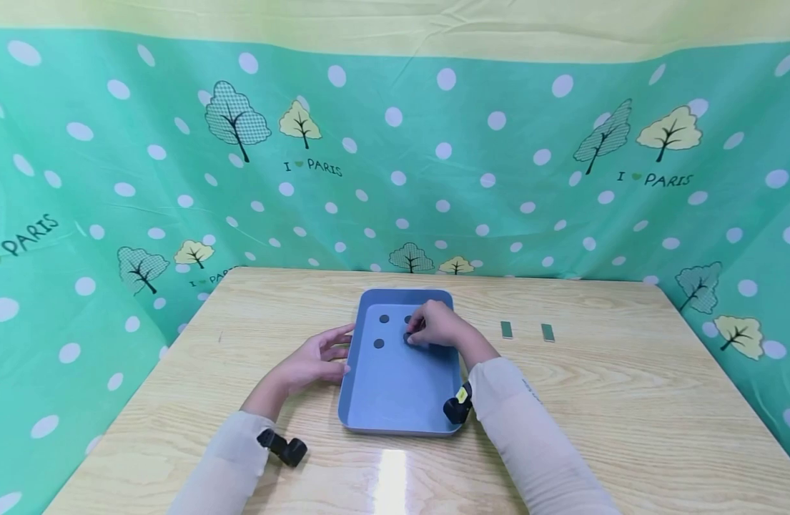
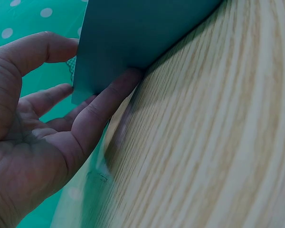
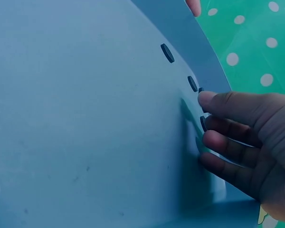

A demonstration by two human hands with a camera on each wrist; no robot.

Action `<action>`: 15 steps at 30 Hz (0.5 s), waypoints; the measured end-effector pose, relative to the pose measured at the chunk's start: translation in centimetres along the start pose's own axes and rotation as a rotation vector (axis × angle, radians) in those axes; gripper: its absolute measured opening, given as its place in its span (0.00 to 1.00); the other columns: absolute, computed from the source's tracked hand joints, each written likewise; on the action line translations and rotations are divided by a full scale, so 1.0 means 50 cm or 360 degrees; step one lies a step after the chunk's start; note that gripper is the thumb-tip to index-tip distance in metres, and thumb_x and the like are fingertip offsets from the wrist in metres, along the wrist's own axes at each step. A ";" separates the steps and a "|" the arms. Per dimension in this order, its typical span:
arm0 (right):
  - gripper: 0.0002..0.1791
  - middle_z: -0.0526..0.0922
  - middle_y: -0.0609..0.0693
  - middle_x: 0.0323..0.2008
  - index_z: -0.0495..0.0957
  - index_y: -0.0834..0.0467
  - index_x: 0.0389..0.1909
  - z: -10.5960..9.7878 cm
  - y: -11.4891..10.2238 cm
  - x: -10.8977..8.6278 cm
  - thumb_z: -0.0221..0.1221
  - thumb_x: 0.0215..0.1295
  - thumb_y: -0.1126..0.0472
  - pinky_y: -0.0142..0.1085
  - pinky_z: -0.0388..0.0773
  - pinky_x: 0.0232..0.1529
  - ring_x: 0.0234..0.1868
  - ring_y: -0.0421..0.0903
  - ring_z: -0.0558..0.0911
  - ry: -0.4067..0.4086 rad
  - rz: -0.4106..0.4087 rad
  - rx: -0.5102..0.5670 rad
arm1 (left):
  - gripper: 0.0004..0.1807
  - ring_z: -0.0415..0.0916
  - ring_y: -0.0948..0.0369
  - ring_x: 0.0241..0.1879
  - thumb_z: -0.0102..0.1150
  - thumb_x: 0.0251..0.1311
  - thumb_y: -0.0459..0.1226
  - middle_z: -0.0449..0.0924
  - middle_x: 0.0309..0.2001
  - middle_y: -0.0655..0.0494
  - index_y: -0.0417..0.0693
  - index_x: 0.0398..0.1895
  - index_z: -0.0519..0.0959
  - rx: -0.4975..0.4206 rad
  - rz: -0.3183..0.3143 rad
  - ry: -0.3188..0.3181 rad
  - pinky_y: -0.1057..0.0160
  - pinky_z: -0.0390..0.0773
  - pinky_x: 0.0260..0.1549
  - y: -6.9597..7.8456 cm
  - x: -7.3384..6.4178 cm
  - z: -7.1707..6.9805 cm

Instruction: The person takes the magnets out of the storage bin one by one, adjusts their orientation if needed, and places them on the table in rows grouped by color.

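A blue-grey rectangular tray (image 1: 401, 400) lies on the table with small dark round discs near its far end. My right hand (image 1: 436, 325) reaches over the tray's right side and pinches one dark disc (image 1: 407, 337) between thumb and fingertips, at the tray floor. In the right wrist view, this disc (image 3: 203, 123) shows by the index finger. Left of the hand lie two more discs, a near one (image 1: 379, 344) and a farther one (image 1: 384, 319); another (image 1: 407, 319) is partly hidden by the hand. My left hand (image 1: 314, 361), fingers loosely spread, touches the tray's outer left wall (image 2: 118, 42).
Two small green rectangular pieces (image 1: 507, 330) (image 1: 547, 332) lie apart on the wooden table (image 1: 626, 400), right of the tray. A green polka-dot cloth (image 1: 497, 157) hangs behind the table and along its sides. Each wrist wears a black camera (image 1: 285, 447).
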State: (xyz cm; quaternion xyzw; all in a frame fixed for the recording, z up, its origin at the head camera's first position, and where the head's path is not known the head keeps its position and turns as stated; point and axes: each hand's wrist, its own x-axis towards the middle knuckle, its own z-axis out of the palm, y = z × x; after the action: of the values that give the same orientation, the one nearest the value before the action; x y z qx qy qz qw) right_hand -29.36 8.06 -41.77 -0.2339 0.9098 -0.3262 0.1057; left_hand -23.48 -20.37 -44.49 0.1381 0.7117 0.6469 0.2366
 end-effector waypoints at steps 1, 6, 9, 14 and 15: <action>0.06 0.84 0.46 0.30 0.86 0.59 0.31 -0.001 0.001 0.000 0.72 0.52 0.65 0.31 0.80 0.34 0.31 0.40 0.80 0.0006 -0.0005 0.0008 | 0.48 0.58 0.39 0.68 0.62 0.54 0.25 0.55 0.72 0.37 0.45 0.77 0.50 0.0002 0.0002 0.0000 0.50 0.79 0.52 0.000 0.000 0.000; 0.04 0.84 0.47 0.31 0.84 0.59 0.31 -0.006 0.002 -0.001 0.70 0.54 0.66 0.31 0.80 0.35 0.32 0.40 0.81 0.0020 -0.0017 0.0061 | 0.47 0.58 0.40 0.68 0.62 0.54 0.26 0.55 0.72 0.37 0.45 0.77 0.50 0.0030 0.0005 0.0001 0.51 0.78 0.53 -0.005 0.003 -0.002; 0.04 0.84 0.47 0.31 0.84 0.59 0.31 -0.011 0.001 -0.002 0.69 0.55 0.67 0.31 0.81 0.35 0.31 0.40 0.81 0.0029 -0.0020 0.0093 | 0.47 0.58 0.40 0.68 0.62 0.55 0.26 0.55 0.72 0.38 0.46 0.77 0.51 0.0041 0.0007 0.0004 0.51 0.78 0.53 -0.007 0.003 -0.004; 0.04 0.84 0.47 0.30 0.84 0.60 0.33 -0.019 -0.003 -0.006 0.68 0.56 0.67 0.31 0.81 0.35 0.31 0.40 0.81 0.0041 -0.0007 0.0156 | 0.47 0.58 0.40 0.68 0.61 0.54 0.25 0.55 0.72 0.37 0.45 0.77 0.50 0.0028 0.0008 0.0003 0.51 0.78 0.53 -0.010 0.004 -0.005; 0.04 0.84 0.47 0.30 0.84 0.60 0.33 -0.021 -0.005 -0.006 0.68 0.56 0.68 0.30 0.81 0.35 0.32 0.40 0.81 0.0044 -0.0010 0.0162 | 0.47 0.58 0.40 0.68 0.61 0.54 0.25 0.55 0.72 0.37 0.45 0.77 0.50 0.0026 0.0006 0.0003 0.51 0.78 0.53 -0.010 0.004 -0.005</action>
State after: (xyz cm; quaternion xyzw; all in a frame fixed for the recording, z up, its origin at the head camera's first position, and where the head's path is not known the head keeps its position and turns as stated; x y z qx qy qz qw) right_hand -29.35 8.63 -40.81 -0.2264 0.8927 -0.3756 0.1040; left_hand -23.73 -20.53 -45.00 0.1408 0.7169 0.6416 0.2336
